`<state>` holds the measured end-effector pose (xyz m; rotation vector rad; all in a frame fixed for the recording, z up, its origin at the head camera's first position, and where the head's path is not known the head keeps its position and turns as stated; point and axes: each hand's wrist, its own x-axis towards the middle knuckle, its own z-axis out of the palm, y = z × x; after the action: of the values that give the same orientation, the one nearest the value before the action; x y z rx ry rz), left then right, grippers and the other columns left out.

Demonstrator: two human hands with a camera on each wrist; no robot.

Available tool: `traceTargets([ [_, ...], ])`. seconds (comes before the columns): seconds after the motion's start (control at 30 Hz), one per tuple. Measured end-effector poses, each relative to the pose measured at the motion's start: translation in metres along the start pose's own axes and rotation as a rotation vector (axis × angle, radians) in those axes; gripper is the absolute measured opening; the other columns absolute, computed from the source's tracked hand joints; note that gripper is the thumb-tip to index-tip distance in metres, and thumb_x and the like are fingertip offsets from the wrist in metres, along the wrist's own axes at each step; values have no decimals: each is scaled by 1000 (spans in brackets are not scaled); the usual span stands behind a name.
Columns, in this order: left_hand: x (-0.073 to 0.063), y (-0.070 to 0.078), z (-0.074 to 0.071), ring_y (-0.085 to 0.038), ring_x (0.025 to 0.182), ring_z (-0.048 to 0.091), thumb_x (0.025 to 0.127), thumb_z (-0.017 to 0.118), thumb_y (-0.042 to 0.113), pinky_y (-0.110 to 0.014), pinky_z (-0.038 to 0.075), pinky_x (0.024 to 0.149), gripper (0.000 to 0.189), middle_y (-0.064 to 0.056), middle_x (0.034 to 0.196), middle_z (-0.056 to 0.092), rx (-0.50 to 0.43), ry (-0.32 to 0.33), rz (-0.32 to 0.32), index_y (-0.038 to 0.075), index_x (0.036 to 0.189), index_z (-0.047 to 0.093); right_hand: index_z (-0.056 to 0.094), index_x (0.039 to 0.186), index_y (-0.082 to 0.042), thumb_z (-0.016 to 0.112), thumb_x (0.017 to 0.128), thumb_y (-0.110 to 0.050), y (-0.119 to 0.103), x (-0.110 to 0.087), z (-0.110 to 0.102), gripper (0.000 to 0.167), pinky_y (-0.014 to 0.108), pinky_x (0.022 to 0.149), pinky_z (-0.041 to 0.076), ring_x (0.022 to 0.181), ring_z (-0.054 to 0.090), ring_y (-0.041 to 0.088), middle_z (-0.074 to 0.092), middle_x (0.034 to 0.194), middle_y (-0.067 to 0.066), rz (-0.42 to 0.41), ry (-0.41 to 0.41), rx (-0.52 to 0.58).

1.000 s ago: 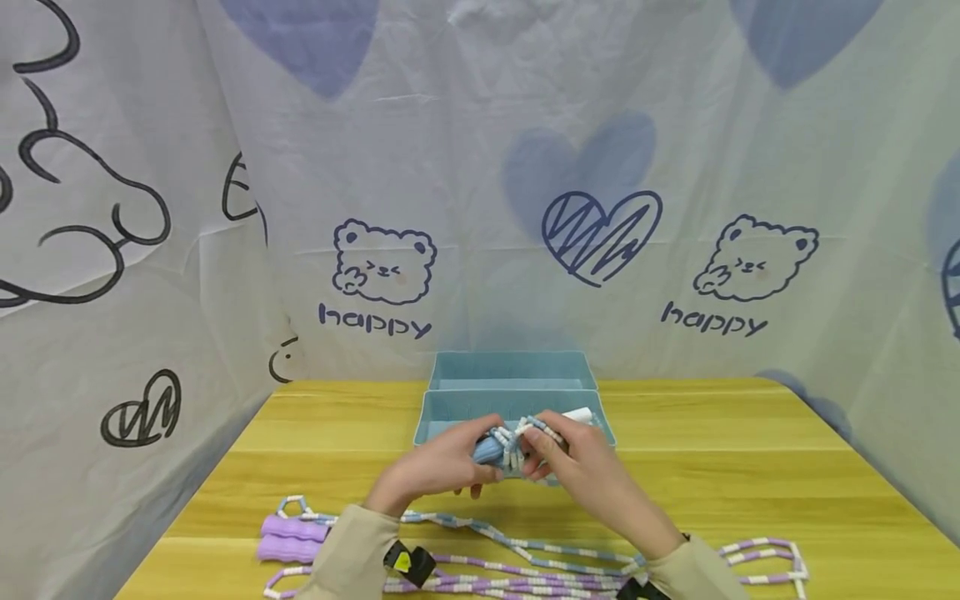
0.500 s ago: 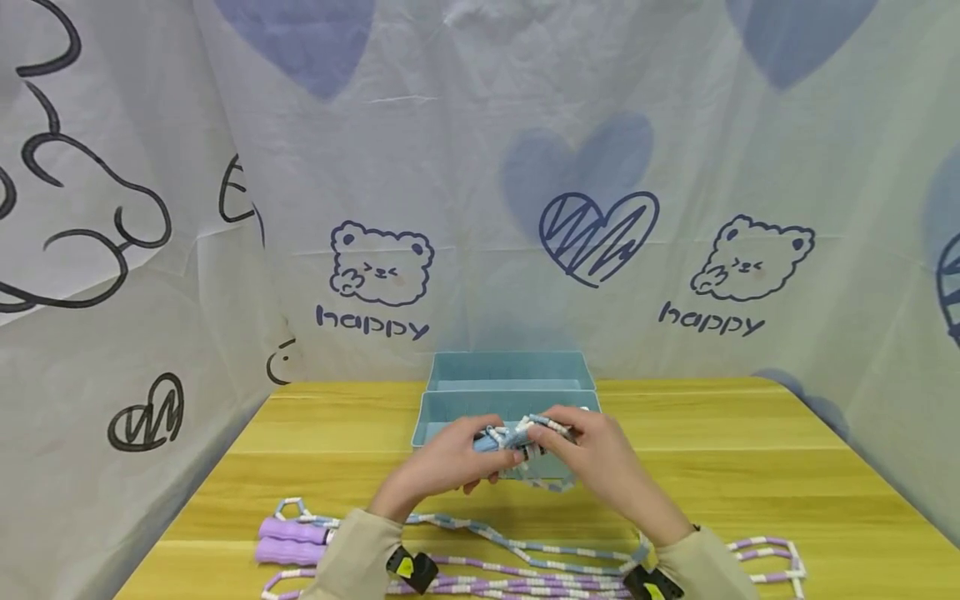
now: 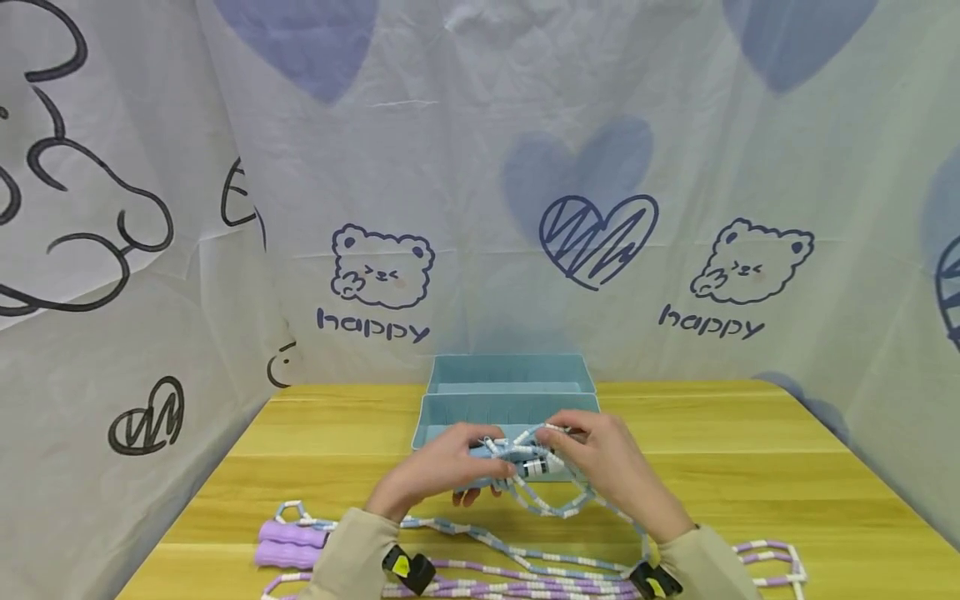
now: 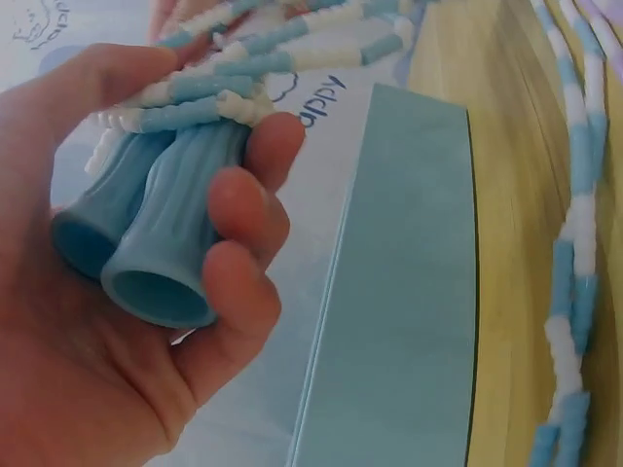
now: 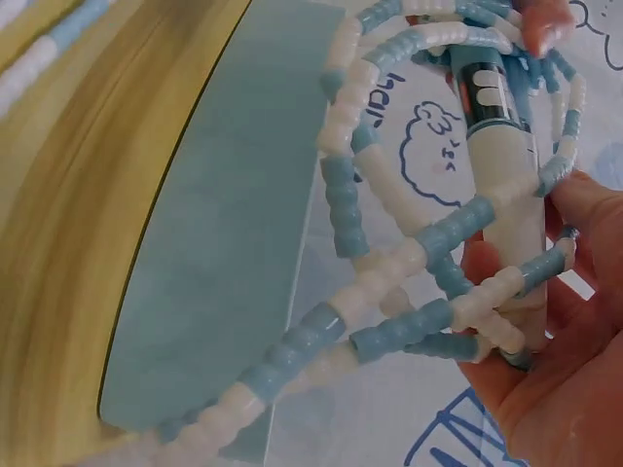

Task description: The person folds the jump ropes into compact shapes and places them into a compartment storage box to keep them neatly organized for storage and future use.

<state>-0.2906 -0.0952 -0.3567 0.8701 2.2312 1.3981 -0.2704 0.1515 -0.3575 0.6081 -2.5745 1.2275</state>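
Two blue jump rope handles (image 4: 170, 229) lie side by side in my left hand (image 3: 438, 460), its fingers curled around them. Blue and white beaded rope (image 5: 380, 277) wraps over the handles and hangs below them in loose loops. My right hand (image 3: 611, 458) pinches strands of that rope to the right of the handles. In the right wrist view, a white tube-shaped section (image 5: 511, 195) extends from a handle, past a dark band, toward the right fingers. Whether those fingers also grip the tube is unclear.
Behind the hands stands an open light-blue box (image 3: 513, 407) with its lid raised. Nearer me lie two purple handles (image 3: 288, 543), purple and white beaded rope (image 3: 765, 556) and a blue and white strand (image 3: 465, 527). A printed cloth (image 3: 480, 167) closes off the back.
The right hand has shifted slightly right, drawing the beaded rope outward. Loops now hang lower between the hands, and a strand trails toward the right wrist. The left hand keeps its hold on the handles.
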Motion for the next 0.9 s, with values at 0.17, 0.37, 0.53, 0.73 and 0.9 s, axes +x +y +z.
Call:
traceTargets([
  [0.17,-1,3,1,-19,41,44,92,64,32,-31,43,41,15,-15,77,67,79,2,3,19,98,66,70,95,-32,59,95,-49,-2,-1,2,21,32,77,55,89,67,5,67,89,-14,-22,-30,33],
  [0.37,-2,8,2,-18,39,41,96,61,34,-32,43,40,14,-8,72,64,174,12,-8,20,98,63,70,107,-27,63,90,-55,-7,-1,4,34,36,76,52,92,62,8,65,100,-13,-80,-58,-80],
  [0.53,-1,6,1,-17,39,43,97,61,35,-35,46,41,14,-6,72,64,200,15,-15,21,98,63,68,112,-21,76,87,-32,-9,-1,6,28,35,76,49,94,54,10,64,107,-11,-191,-42,-228],
  [0.73,-3,4,-2,-20,51,55,95,64,31,-34,50,49,10,0,77,63,310,-12,-11,21,95,62,70,99,-21,70,92,-16,-10,-2,-7,9,26,64,48,80,54,9,63,93,-10,-210,-33,-96],
  [0.9,-5,5,-5,-17,56,56,94,67,29,-32,51,51,7,2,79,62,346,-39,-6,26,100,64,72,98,-18,67,95,-31,-9,-1,-27,14,26,50,39,57,44,12,59,76,1,-45,-171,110],
])
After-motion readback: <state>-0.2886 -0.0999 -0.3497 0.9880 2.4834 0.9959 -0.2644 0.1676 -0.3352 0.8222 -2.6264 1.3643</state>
